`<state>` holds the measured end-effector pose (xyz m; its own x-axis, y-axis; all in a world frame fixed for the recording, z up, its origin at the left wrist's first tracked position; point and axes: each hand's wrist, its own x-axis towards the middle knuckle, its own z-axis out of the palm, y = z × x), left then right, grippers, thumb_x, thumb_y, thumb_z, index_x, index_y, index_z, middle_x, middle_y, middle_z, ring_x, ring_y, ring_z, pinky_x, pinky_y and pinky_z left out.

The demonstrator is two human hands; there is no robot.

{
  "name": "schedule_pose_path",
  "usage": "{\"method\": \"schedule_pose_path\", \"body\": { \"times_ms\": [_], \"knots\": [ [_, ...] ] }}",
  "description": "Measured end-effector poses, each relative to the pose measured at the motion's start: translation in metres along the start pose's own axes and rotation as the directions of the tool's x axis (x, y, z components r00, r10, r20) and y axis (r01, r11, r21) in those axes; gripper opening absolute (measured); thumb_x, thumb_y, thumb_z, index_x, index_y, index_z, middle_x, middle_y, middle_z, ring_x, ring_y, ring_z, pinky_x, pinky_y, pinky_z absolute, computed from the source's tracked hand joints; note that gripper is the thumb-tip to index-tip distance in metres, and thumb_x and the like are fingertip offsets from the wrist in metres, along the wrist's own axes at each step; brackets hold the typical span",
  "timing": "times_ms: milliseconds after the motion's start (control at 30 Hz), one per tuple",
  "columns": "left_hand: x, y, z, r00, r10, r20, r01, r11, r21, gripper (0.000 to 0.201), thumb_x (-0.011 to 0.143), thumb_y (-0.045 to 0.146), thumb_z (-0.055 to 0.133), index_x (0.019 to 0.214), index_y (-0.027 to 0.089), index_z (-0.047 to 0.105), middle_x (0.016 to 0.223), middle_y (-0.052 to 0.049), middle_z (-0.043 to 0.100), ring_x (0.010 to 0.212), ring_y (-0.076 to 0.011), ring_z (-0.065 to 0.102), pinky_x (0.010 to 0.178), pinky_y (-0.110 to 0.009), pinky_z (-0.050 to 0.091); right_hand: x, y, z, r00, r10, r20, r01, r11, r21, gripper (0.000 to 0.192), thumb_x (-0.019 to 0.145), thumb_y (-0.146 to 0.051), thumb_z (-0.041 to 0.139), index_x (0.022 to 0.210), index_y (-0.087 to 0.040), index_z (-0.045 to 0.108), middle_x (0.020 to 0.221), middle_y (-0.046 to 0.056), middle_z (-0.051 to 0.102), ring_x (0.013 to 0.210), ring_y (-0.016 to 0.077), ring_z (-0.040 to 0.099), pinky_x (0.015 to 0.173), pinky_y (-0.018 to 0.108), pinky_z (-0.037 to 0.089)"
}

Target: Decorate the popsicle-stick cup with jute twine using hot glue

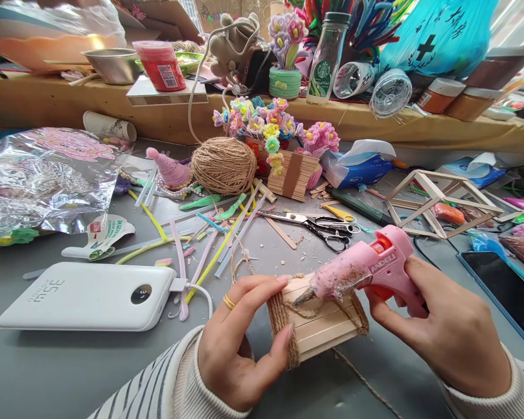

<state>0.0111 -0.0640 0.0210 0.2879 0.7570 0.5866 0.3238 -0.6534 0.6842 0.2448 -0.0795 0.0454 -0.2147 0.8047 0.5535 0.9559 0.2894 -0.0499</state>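
Note:
My left hand (244, 343) grips the left end of a small craft-stick panel (327, 334), thumb and fingers pressing on its twine-wrapped edge. Brown jute twine (283, 326) winds round both ends of the panel, and a loose strand trails down to the right. In my right hand (458, 326) is a pink hot glue gun (367, 265), held by its handle. Its dark nozzle points down-left, close over the sticks and the twine on them; I cannot tell if it touches. The underside of the panel is hidden.
A white power bank (87, 297) with a cable lies left. Beyond the hands are scissors (314, 221), a ball of twine (224, 166), a bundle of craft sticks (290, 177) and scattered glue sticks. A stick frame (445, 203) and a phone (502, 297) lie right.

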Motion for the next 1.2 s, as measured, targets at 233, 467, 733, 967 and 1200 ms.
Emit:
{"method": "schedule_pose_path", "body": {
  "times_ms": [233, 467, 733, 967, 1200],
  "knots": [
    [0.0, 0.001, -0.001, 1.0, 0.007, -0.008, -0.007, 1.0, 0.005, 0.043, 0.072, 0.004, 0.054, 0.113, 0.016, 0.052, 0.098, -0.005, 0.061, 0.092, -0.0121, 0.058, 0.082, -0.019, 0.048, -0.004, -0.005, -0.004, 0.995, 0.087, 0.05, -0.087, 0.996, -0.011, 0.018, 0.079, -0.031, 0.048, 0.073, -0.023, 0.033, 0.056, -0.003, 0.035, 0.044, 0.0118, 0.036, 0.045, 0.028, 0.028],
    [0.0, 0.0, 0.0, 1.0, 0.013, 0.0, -0.013, 1.0, -0.002, 0.043, 0.072, 0.003, 0.055, 0.114, 0.014, 0.051, 0.1, -0.006, 0.06, 0.093, -0.0119, 0.057, 0.084, -0.018, 0.047, -0.001, -0.007, -0.006, 0.997, 0.069, 0.021, -0.069, 0.997, -0.026, 0.023, 0.079, -0.031, 0.049, 0.068, -0.023, 0.03, 0.056, -0.003, 0.034, 0.045, 0.0112, 0.035, 0.045, 0.028, 0.024],
    [-0.002, -0.001, -0.001, 1.0, 0.009, 0.013, -0.009, 1.0, -0.017, 0.044, 0.073, 0.003, 0.055, 0.115, 0.015, 0.05, 0.101, -0.005, 0.059, 0.095, -0.0114, 0.056, 0.086, -0.018, 0.046, 0.001, 0.0, -0.005, 0.989, -0.079, -0.122, 0.063, 0.99, -0.125, 0.022, 0.08, -0.03, 0.051, 0.068, -0.021, 0.035, 0.054, -0.006, 0.032, 0.043, 0.0073, 0.034, 0.044, 0.024, 0.027],
    [-0.002, -0.002, -0.001, 1.0, 0.012, 0.008, -0.012, 1.0, -0.019, 0.044, 0.073, 0.003, 0.055, 0.115, 0.015, 0.05, 0.102, -0.005, 0.059, 0.096, -0.0118, 0.056, 0.085, -0.018, 0.046, -0.001, -0.001, -0.006, 0.989, -0.079, -0.123, 0.059, 0.985, -0.159, 0.018, 0.08, -0.03, 0.052, 0.07, -0.021, 0.039, 0.056, -0.005, 0.034, 0.047, 0.0089, 0.037, 0.047, 0.025, 0.029],
    [-0.003, -0.004, -0.001, 1.0, 0.02, 0.016, -0.02, 1.0, -0.017, 0.046, 0.073, 0.004, 0.056, 0.117, 0.014, 0.049, 0.103, -0.006, 0.059, 0.096, -0.0125, 0.055, 0.087, -0.02, 0.046, 0.0, 0.007, -0.002, 0.988, -0.031, -0.153, 0.008, 0.989, -0.149, 0.022, 0.078, -0.035, 0.053, 0.069, -0.022, 0.037, 0.054, -0.004, 0.033, 0.044, 0.0098, 0.037, 0.043, 0.025, 0.029]
  ]
}}
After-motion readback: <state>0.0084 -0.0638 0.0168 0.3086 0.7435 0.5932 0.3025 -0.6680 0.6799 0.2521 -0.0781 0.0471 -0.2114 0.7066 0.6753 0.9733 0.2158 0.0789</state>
